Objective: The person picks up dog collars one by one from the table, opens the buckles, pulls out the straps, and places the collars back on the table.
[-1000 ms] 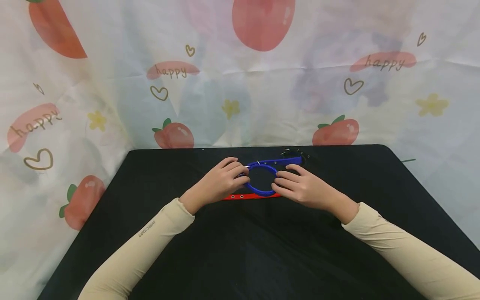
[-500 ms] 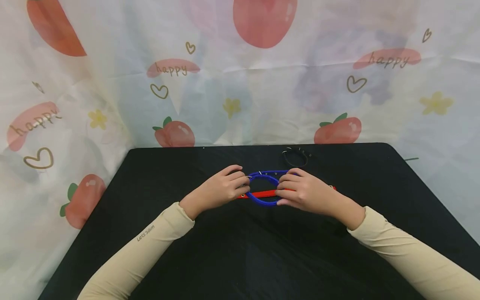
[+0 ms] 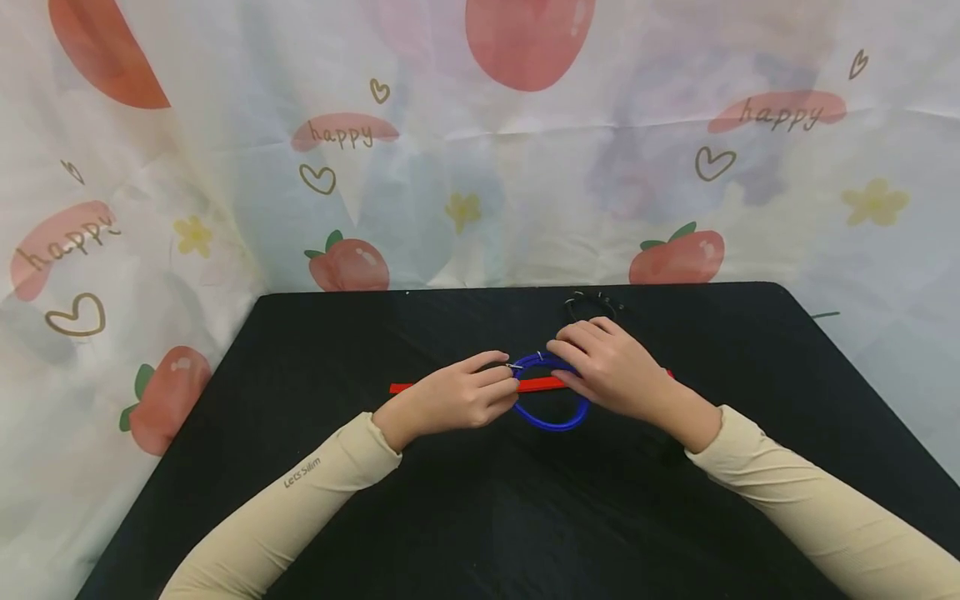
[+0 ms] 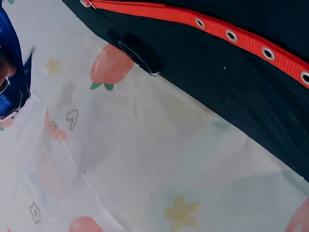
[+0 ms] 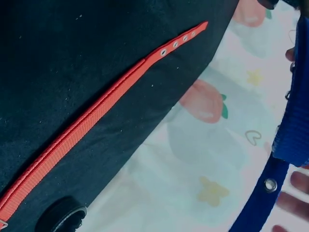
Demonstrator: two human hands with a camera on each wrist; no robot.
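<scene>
Looked like coarse, ribbed webbing on the blue strap [image 5: 295,125], pierced by a shiny metal eyelet [image 5: 270,185]. Showed woven cloth on the red strap [image 5: 87,123], with bright metal grommets [image 4: 231,36]. Seemed smooth, faintly glossy on the black band [image 5: 57,209]. Appeared matt across the dark tabletop [image 3: 480,517], thin, creased cloth on the backdrop [image 3: 540,208], matt fabric on the sleeves [image 3: 270,517].
</scene>
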